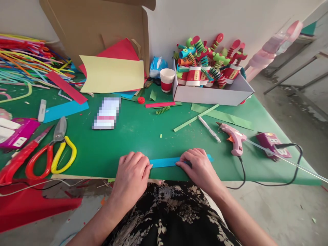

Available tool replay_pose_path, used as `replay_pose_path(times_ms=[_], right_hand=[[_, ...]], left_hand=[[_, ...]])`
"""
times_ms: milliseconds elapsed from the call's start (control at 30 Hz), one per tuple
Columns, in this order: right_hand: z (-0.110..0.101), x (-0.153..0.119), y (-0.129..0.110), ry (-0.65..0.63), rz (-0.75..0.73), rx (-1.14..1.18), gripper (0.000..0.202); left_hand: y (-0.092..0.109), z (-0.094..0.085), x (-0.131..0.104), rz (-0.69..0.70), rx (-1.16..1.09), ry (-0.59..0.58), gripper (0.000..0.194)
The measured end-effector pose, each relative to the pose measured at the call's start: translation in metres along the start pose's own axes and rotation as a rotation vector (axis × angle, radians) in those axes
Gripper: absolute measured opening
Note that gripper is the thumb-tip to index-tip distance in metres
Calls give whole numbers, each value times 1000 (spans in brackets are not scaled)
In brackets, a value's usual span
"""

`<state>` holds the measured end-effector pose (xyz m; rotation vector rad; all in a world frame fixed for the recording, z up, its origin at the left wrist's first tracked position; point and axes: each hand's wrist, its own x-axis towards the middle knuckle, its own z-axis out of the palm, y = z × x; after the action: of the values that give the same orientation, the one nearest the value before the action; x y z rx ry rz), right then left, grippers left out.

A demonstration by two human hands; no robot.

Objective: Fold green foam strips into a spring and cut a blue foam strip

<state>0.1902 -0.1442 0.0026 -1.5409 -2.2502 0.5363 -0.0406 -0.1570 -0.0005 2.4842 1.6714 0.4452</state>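
Observation:
A narrow blue paper strip (164,162) lies along the front edge of the green table, between and under my two hands. My left hand (134,167) has its fingers curled and pressed together on the strip's left end, thumb toward the middle. Near the other end, my right hand (196,165) pinches the strip, and a short piece of blue sticks out past its fingers. What lies beneath both palms is hidden. A small green paper scrap (161,136) rests on the table beyond the strip.
At left are scissors (60,130), a red-handled knife (23,153) and a phone (106,114). A pink glue gun (234,136), its cable, a pen (208,129) and a purple power socket (273,145) lie right. Behind stand paper cups (167,80) and a white box (212,95) of paper figures.

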Motion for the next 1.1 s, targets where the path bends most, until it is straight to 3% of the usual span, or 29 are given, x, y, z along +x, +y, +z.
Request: replay_pose_path(times_ms=[567,633,800,1100], right_hand=[[2,4,-5,-13,89,-76,20],[1,5,-5,-26,87,-85,19],[1,5,-6,-39,80,-94,17],[-2,5,-8,-58,99,-80,17]], left_hand=[[4,-3,3,34,99,-63,18],[5,-4,2,69,110,-30,20],[6,-6,1,279,70,34,53],[3,-7,2,343,70,18,49]])
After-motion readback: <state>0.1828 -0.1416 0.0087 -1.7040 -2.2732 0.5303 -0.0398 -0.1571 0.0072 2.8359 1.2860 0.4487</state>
